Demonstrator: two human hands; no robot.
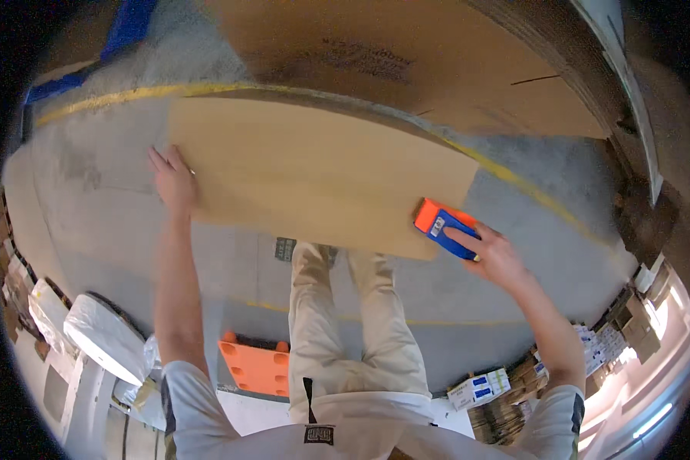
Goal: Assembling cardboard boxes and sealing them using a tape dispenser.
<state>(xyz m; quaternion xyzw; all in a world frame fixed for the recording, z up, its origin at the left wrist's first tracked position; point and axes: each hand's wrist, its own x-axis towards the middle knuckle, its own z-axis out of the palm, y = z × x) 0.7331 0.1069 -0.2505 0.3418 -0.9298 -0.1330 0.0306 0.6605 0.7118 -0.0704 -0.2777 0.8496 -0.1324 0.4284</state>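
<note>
A flat brown cardboard sheet [314,165] lies in front of my feet, over the grey floor. My left hand [176,180] is at its left edge, fingers stretched out and apart, the thumb side against the cardboard. My right hand [494,253] is closed around a bright orange and blue block-shaped tool [446,228] with a small white label. The tool's dark end points left, over the sheet's near right corner. Its exact kind does not show.
A large brown cardboard box [429,61] stands beyond the sheet. Yellow floor lines [533,188] run past it. Near my legs are an orange plastic piece [254,366] and a small dark label-like patch [284,248]. Wrapped white items [103,337] and stacked cartons [479,389] stand behind.
</note>
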